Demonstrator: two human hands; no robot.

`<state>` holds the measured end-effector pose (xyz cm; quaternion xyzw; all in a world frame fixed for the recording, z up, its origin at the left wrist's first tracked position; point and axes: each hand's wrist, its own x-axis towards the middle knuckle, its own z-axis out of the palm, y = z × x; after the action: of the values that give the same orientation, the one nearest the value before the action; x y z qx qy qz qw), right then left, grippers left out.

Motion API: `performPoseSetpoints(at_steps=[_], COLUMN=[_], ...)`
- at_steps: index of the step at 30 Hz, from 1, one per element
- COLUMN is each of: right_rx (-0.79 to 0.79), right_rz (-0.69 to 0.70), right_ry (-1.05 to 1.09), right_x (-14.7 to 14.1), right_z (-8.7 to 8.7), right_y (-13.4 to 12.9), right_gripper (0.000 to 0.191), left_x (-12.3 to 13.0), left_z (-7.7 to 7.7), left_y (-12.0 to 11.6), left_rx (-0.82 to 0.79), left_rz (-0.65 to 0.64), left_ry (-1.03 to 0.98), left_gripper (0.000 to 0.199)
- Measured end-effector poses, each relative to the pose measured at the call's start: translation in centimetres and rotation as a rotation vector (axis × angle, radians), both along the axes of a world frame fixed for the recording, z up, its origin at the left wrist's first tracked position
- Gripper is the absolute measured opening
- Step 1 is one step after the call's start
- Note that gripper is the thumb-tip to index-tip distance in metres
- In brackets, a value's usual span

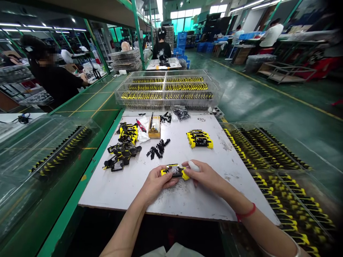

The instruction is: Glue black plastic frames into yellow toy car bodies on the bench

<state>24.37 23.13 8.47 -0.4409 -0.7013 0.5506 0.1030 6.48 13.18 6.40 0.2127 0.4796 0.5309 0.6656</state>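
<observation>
Left hand (158, 182) curled round one end of a yellow-and-black plastic part (174, 171); right hand (207, 176) pinching the other end, white pad (193, 165) at its fingertips, kind unclear; part held close over the white counter (112, 192), near its front edge, contact unclear; finished-looking stack of similar parts (199, 139) lies ahead; loose black pieces (157, 149) lie to the left.

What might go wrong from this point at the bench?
The yellow-and-black part, held between the left hand and right hand, sits just above dark crumbs, which might stick to it. The loose black pieces lie close to the stacked parts, so a stray sleeve or hand might scatter or mix them.
</observation>
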Motion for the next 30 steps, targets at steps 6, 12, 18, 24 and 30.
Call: performPoseSetpoints(at_steps=[6,12,18,24,30], right_rx=[-0.052,0.213,0.234,0.131,-0.007], right_rz=[-0.021,-0.066,-0.088,-0.175,-0.257], right_ry=[0.055,-0.080,-0.097,-0.019,0.111], right_x=[-0.9,-0.9,-1.0,-1.4,-1.6], right_z=[-0.7,0.3,1.1,0.4,-0.2], right_y=[-1.1,-1.7,-2.4,-3.0,-3.0], right_gripper=[0.032,0.026,0.028,0.028,0.030], left_x=[0.0,0.0,0.2,0.4,-0.2], left_z=[-0.2,-1.3,-0.9,0.0,0.0], left_y=[-0.2,-0.3,-0.7,-0.5,-1.6], left_rx=[0.046,0.112,0.179,0.154,0.243], left_rz=[-0.020,0.050,0.058,0.131,0.126], left_ry=[0.033,0.195,0.359,0.456,0.757], left_gripper=[0.036,0.048,0.044,0.041,0.056])
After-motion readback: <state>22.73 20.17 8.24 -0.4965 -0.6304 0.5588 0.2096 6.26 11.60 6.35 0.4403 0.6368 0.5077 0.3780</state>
